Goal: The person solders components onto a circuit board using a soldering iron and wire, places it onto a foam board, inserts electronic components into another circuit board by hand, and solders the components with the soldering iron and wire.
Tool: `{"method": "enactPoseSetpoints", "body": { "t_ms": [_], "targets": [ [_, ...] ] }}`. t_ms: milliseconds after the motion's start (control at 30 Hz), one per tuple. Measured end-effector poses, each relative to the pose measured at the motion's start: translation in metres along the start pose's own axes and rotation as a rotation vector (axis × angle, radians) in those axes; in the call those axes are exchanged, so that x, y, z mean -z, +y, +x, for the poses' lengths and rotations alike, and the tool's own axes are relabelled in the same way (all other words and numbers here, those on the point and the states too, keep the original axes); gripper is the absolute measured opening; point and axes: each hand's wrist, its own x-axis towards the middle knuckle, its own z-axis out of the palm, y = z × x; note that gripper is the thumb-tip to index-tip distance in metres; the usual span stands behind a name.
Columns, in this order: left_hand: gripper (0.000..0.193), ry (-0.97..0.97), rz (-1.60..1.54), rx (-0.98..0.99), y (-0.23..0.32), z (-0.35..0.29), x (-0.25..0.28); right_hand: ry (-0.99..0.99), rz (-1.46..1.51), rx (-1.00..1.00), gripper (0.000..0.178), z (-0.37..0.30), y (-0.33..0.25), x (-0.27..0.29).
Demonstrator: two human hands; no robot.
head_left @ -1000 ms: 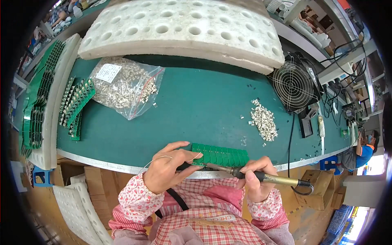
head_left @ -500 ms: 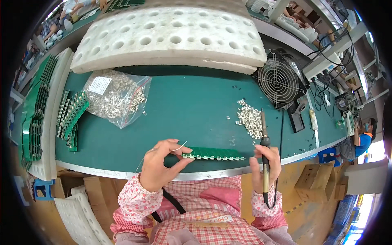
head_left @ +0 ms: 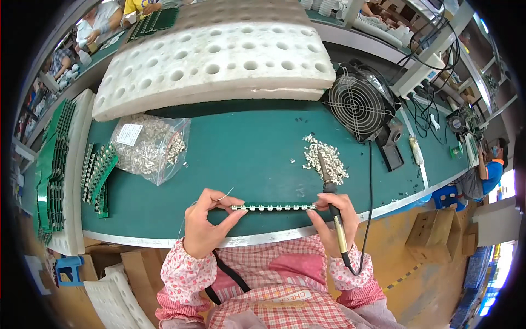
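A long narrow green circuit board (head_left: 274, 208), lined with a row of small silvery metal parts, is held edge-up near the front of the bench. My left hand (head_left: 204, 226) pinches its left end between thumb and fingers, with a thin solder wire (head_left: 226, 195) also running through the fingers. In my right hand (head_left: 338, 223) is a soldering iron (head_left: 330, 188), its tip pointing away over a pile of small metal parts (head_left: 335, 163). The right thumb and a fingertip also meet at the board's right end.
A bag of metal parts (head_left: 145, 151) lies at left, beside stacked circuit boards (head_left: 100, 172). White foam blocks with holes (head_left: 213, 68) stand along the back. A fan (head_left: 357, 104) and an iron stand (head_left: 390, 148) are at right. The iron's cord (head_left: 371, 192) crosses the bench's right side.
My right hand has moved left with the soldering iron and now touches the board's right end. The board has turned so its part-lined edge faces up. The view has shifted slightly.
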Motion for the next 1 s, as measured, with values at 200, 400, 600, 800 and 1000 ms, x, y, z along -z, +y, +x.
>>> {"method": "enactPoseSetpoints", "body": {
  "t_ms": [200,400,600,800,1000],
  "targets": [
    [0.031,-0.01,0.036,0.009,0.002,-0.003,0.0,0.006,0.025,-0.002,0.041,-0.003,0.001,0.001],
    [0.031,-0.012,0.049,0.012,0.003,-0.006,0.0,0.003,0.029,-0.007,0.04,-0.004,-0.002,0.002],
    [0.031,-0.01,0.056,0.012,0.005,-0.009,-0.001,0.001,0.022,-0.015,0.04,-0.007,-0.002,0.003],
    [0.031,0.02,0.051,-0.008,0.002,-0.013,-0.003,0.008,0.033,-0.052,0.04,-0.012,-0.005,0.002],
    [0.034,0.036,0.089,-0.055,0.0,-0.018,-0.006,0.008,0.014,-0.008,0.04,-0.018,-0.003,0.003]
  ]
}}
